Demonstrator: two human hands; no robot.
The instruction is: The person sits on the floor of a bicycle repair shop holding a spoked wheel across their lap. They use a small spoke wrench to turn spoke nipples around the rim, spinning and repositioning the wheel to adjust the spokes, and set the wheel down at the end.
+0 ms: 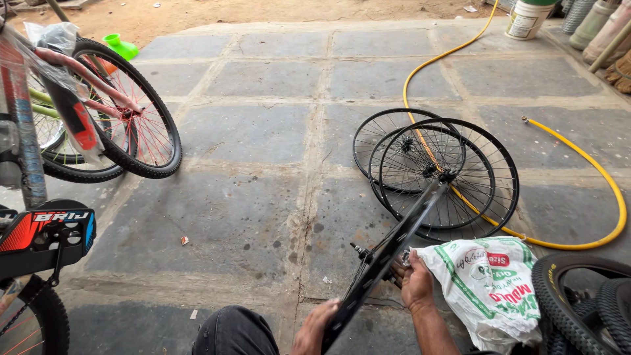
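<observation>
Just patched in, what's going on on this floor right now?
A person sits on the stone floor holding a black spoked bicycle rim on edge. The left hand grips its near edge and the right hand is at the hub. Three more bare rims lie stacked ahead with a yellow hose running under them. A printed white sack sits at right.

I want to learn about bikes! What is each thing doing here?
black wheel rim: upright on edge, held by both hands
left hand: gripping the rim's edge
right hand: at the rim's hub
bare wheels: lying flat, overlapping
yellow hose: loose on the floor
white sack: crumpled
</observation>
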